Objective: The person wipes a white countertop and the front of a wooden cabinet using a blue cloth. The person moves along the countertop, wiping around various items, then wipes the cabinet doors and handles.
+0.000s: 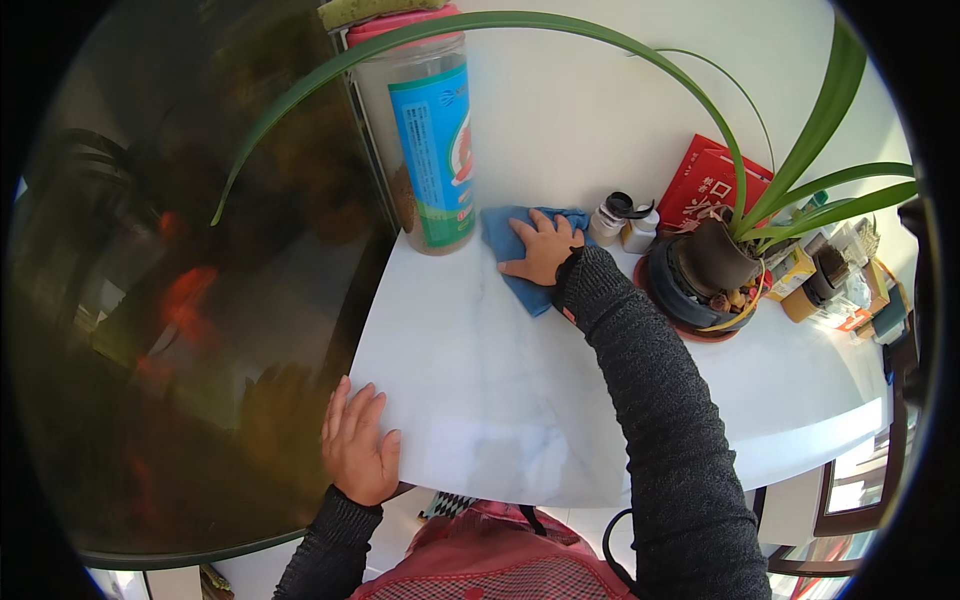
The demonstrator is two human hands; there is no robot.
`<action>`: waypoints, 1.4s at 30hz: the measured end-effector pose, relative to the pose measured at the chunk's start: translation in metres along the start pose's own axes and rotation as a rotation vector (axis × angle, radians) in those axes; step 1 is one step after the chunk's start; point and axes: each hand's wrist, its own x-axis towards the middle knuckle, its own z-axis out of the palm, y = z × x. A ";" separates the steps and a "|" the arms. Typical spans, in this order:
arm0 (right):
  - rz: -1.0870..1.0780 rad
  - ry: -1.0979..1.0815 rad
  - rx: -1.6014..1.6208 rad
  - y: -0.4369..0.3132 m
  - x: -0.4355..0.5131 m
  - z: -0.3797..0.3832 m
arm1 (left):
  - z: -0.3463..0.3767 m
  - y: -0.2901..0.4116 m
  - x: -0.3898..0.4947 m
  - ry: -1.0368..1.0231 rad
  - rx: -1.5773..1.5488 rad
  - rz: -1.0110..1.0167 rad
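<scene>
My right hand (541,250) holds a folded blue cloth (531,296) down against the white marble-patterned countertop (480,375), its fingers spread over the fabric. The cloth lies near the wall, just right of a tall clear plastic tub (431,150) with a blue and green label, brown granules inside and a pink lid. My left hand (361,442) rests at the countertop's left edge beside the aquarium glass, fingers slightly apart and holding nothing. Just right of the cloth stand a small black-capped jar (606,221) and a white bottle (640,231).
An aquarium (285,300) with orange fish (187,300) borders the left edge. A potted plant (712,262) arches a long leaf (525,20) over the tub. Behind it leans a red packet (701,180) bearing writing. Small boxes and containers (829,274) crowd the right end.
</scene>
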 end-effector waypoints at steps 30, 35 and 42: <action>-0.199 0.263 0.273 -0.057 -0.205 0.046 | 0.016 -0.012 -0.010 0.145 0.096 0.170; 0.400 0.319 0.109 0.040 -0.339 0.071 | 0.007 0.007 -0.011 0.067 0.180 0.186; 0.376 0.352 0.147 0.079 -0.373 0.095 | -0.031 0.043 0.053 -0.407 0.221 0.063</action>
